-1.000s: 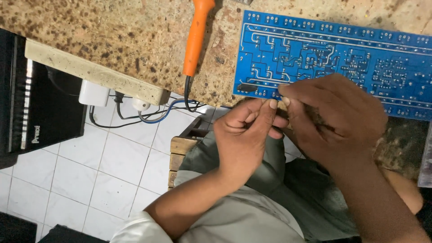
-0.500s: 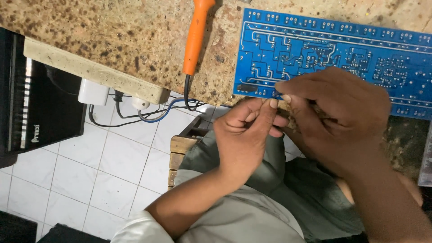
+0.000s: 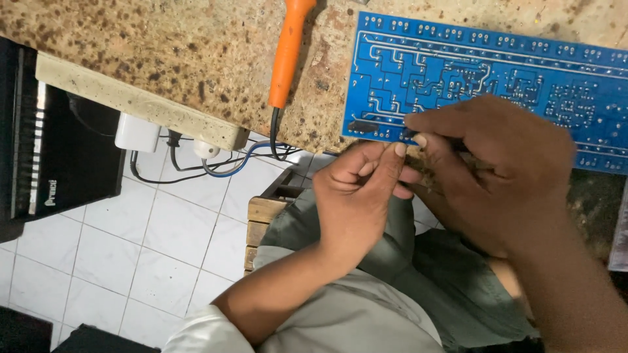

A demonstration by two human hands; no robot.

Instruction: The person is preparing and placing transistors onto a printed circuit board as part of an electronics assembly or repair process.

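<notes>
Blue printed circuit board (image 3: pixel 497 85) lies trace-side up on the speckled stone bench (image 3: pixel 163 59), long axis running left to right, its near-left corner just beyond both hands. Right hand (image 3: pixel 497 167), nearer it, pinches something small and hidden at that edge; left hand (image 3: pixel 360 196) meets it fingertip to fingertip. Orange-handled soldering iron (image 3: pixel 288 52) lies leftward, apart.

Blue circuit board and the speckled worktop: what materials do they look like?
Blue circuit board: likely rigid laminate under glossy blue coating, with pale traces and rows of solder pads. Speckled brown worktop: looks like polished stone or terrazzo, with a mottled grain and a thick pale edge.
</notes>
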